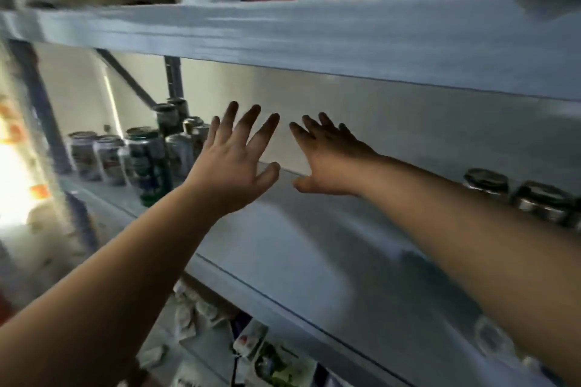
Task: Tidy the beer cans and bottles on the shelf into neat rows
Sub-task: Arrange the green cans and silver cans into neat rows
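Cans (144,155) crowd the shelf (314,248) at centre left.
We spread our left grip (234,163) and right grip (330,163) mid-frame, both released, holding nothing.

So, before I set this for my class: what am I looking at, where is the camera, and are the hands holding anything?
No machine here: one picture, from a camera worn on a person's head, looking down at their own bare arms. The left hand and right hand reach over a shelf with fingers spread; neither has a grip on anything. A loose cluster of cans stands at the shelf's left end, and two more cans show at the right, beyond the right forearm. The picture is blurred, so labels cannot be read.
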Tool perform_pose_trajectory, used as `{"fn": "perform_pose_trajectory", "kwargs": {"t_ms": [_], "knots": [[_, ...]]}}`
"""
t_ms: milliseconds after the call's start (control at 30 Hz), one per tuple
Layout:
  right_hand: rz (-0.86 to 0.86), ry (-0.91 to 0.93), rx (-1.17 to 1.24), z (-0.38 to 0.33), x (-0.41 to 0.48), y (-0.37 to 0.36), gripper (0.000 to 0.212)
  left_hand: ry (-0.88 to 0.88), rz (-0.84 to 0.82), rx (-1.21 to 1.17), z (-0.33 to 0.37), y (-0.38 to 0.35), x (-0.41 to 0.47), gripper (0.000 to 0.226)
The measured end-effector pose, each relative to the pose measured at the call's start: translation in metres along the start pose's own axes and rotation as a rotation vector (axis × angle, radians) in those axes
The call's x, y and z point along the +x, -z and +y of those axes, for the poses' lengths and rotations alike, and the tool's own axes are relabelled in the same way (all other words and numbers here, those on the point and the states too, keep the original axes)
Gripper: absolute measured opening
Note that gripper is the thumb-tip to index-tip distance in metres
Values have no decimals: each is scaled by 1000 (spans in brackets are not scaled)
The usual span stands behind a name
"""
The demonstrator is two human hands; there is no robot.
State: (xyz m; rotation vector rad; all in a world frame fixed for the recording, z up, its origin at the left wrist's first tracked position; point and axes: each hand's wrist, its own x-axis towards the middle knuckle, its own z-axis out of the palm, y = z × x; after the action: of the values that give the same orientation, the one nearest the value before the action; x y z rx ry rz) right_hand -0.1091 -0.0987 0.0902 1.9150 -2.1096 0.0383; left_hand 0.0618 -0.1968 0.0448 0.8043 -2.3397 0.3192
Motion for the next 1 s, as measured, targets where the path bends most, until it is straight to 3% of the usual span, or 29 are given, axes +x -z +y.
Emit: {"fn": "perform_pose_trajectory", "kwargs": {"t_ms": [133, 300, 467, 667, 800, 1000], "knots": [[-3, 101, 80, -60, 53, -6, 101, 93, -13, 66, -79, 25, -29, 72], [42, 234, 251, -126, 106, -14, 93, 361, 4, -108, -152, 48, -61, 65], [45, 265, 498, -179, 154, -32, 89, 484, -45, -207, -211, 40, -70, 61], [66, 184, 738, -210, 192, -54, 81, 489, -71, -272, -255, 23, -64, 52], [121, 125, 901, -220, 201, -65, 58, 473, -64, -321, -275, 14, -45, 47], [150, 59, 898, -207, 200, -65, 49, 452, -136, -274, -326, -11, 31, 54]]}}
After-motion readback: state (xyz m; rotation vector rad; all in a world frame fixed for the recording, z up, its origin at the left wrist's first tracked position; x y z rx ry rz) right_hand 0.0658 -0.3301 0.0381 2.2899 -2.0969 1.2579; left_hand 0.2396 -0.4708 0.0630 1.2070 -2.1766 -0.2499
